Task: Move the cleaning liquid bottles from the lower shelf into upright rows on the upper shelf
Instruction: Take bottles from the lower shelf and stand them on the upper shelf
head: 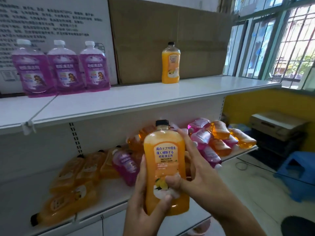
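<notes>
Both hands hold one orange bottle [164, 167] upright in front of the shelving, its black cap at 12 o'clock and its label facing the camera. The left hand [144, 198] wraps the bottle's lower left side, the thumb pressed on the label low down and the fingers curled round behind. The right hand [190, 174] clasps it from 3 o'clock: the thumb lies across the lower label and the fingers reach up along the right edge toward the shoulder. Each grip is closed on this bottle.

On the upper shelf [136, 103], three purple bottles [59, 67] with white caps stand upright side by side at 9 o'clock, touching or nearly so. Well apart from them, toward 1 o'clock, a lone orange bottle [171, 63] stands upright in front of a cardboard box [153, 40]. A white board with printed text [51, 19] leans behind the purple ones.

On the lower shelf [25, 193], behind the held bottle, lies a loose heap of bottles on their sides. Orange ones [75, 181] fill the 8 o'clock part, a purple one [125, 165] lies just left of the held bottle, and a mixed pink and orange pile [219, 137] sits at 2 o'clock near the shelf's right end.

At 3 o'clock beyond the shelving, a blue stool [296, 172] stands on the floor below a barred window [293, 41].
</notes>
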Available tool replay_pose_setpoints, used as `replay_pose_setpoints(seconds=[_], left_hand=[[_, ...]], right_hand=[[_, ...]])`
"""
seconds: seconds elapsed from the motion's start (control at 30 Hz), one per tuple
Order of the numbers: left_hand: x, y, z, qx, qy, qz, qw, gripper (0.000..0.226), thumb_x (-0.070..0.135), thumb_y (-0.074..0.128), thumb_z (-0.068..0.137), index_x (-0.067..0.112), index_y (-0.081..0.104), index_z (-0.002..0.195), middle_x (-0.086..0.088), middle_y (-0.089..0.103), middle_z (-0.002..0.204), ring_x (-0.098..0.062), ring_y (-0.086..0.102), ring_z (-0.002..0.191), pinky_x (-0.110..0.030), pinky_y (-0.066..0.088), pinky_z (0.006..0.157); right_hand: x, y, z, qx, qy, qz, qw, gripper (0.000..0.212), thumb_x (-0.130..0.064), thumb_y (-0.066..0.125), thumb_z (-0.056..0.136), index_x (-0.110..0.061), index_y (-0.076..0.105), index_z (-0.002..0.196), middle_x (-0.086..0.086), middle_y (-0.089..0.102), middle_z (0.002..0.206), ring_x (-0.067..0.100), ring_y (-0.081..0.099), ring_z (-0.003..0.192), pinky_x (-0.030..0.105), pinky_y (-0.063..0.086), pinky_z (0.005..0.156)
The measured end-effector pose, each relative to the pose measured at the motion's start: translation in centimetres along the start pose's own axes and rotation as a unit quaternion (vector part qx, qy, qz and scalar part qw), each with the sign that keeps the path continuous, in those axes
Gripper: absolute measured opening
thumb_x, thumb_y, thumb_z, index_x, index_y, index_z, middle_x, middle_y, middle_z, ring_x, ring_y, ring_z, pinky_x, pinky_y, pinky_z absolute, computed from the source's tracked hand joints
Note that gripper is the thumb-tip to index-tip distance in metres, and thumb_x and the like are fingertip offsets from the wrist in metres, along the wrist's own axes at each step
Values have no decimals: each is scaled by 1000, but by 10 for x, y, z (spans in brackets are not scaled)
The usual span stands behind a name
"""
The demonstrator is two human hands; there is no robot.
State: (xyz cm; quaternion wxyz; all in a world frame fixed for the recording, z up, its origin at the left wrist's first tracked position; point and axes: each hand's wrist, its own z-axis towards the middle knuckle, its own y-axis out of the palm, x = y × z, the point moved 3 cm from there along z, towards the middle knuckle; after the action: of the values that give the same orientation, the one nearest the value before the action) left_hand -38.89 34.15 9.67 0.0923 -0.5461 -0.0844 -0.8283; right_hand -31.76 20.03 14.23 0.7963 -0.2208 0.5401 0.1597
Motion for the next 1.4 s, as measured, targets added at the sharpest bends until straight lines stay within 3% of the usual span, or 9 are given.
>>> replay_pose_setpoints(seconds=[0.1,0.3,0.43,0.67,0.77,0.87,0.93,1.0,1.4], left_hand=[[4,39,24,-21,32,10,999,89,51,77,58,71,32,132,29,54,135,2,58,119,-14,52,85],[28,119,92,-70,124,33,989,76,46,64,87,64,15,143,31,41,146,4,46,131,-19,50,95],[53,155,149,-105,174,123,971,87,50,56,86,60,-6,146,29,32,151,7,43,132,-24,48,102],[77,180,241,-146,155,347,913,105,74,48,70,58,-29,139,25,27,152,1,46,126,-29,43,101],[74,164,278,-152,99,463,868,83,67,40,80,43,9,153,18,41,148,-6,47,127,-32,39,102],[68,151,308,-165,-1,558,814,54,59,31,97,21,60,122,-8,57,135,-20,54,118,-40,42,103],[62,152,318,-180,-50,558,808,51,55,29,100,17,61,101,-14,60,122,-22,56,101,-42,44,99],[56,151,321,-170,-52,567,805,51,55,32,101,16,62,117,-7,60,128,-19,56,109,-43,44,101],[53,146,319,-157,-35,577,801,51,52,33,101,15,57,126,-2,57,133,-20,52,118,-47,41,104]], right_hand=[[-10,-49,8,0,-15,-17,1000,99,-35,86,73,-77,18,132,-27,57,128,11,65,116,38,57,93],[-37,-135,45,10,-89,-151,984,112,-48,79,72,-73,-9,138,-59,39,116,-18,55,110,13,51,81],[-58,-193,78,54,-168,-212,961,114,-41,84,71,-63,0,145,-60,37,113,-26,52,104,2,49,70],[-71,-259,147,96,-239,-254,932,106,-36,89,69,-52,17,146,-37,40,127,-5,59,110,23,58,83],[-63,-278,178,107,-252,-269,923,107,-33,88,70,-52,15,146,-25,44,130,-7,57,110,14,53,78],[-53,-290,209,116,-240,-305,914,108,-29,86,73,-50,11,147,-7,41,138,7,54,114,29,51,88],[-48,-292,232,98,-220,-329,913,108,-22,84,75,-44,8,149,4,41,140,22,53,121,47,49,99],[-43,-291,256,76,-199,-338,916,108,-15,82,78,-38,5,150,9,42,140,25,53,124,53,46,104],[-11,-280,369,60,-68,-364,927,114,-6,67,90,-36,-26,150,10,20,154,26,45,127,40,39,105]])
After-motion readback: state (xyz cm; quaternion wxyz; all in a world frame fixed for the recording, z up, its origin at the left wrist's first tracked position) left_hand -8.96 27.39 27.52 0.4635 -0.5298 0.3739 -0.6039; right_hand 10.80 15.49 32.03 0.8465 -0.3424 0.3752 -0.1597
